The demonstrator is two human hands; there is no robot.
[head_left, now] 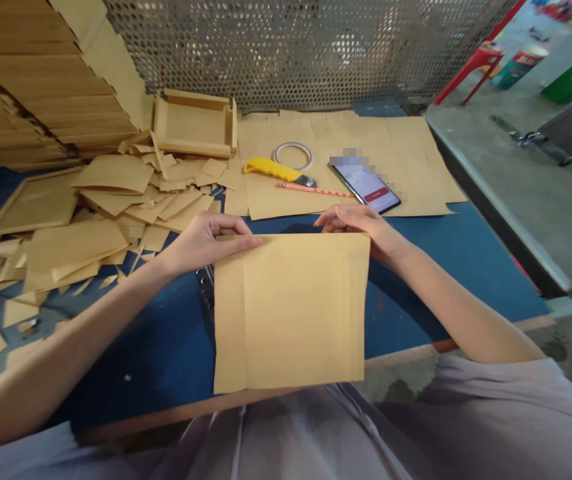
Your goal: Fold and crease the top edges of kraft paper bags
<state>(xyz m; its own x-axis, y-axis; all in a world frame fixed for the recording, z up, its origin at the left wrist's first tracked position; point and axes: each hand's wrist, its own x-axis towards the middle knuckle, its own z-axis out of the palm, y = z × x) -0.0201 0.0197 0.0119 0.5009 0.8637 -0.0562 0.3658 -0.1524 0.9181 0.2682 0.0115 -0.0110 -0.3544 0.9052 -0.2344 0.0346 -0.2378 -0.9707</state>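
Observation:
A creased tan paper sheet (291,313) is held up over the front edge of the blue table (161,340). My left hand (213,239) pinches its upper left edge, with the thumb on the near face and the fingers curled behind. At the upper right corner is my right hand (359,227), touching the sheet from behind; its fingers are bent and partly hidden by the paper. A dark object (205,288) with knobs shows at the sheet's left side, mostly covered by it.
Beyond the hands, a yellow cutter (271,169), tape roll (293,156), pink pencil (316,191) and phone (366,187) lie on flat brown sheets (411,147). Paper scraps (136,200), a cardboard tray (193,123) and tall cardboard stacks (41,73) are left. A perforated metal panel (266,53) stands behind.

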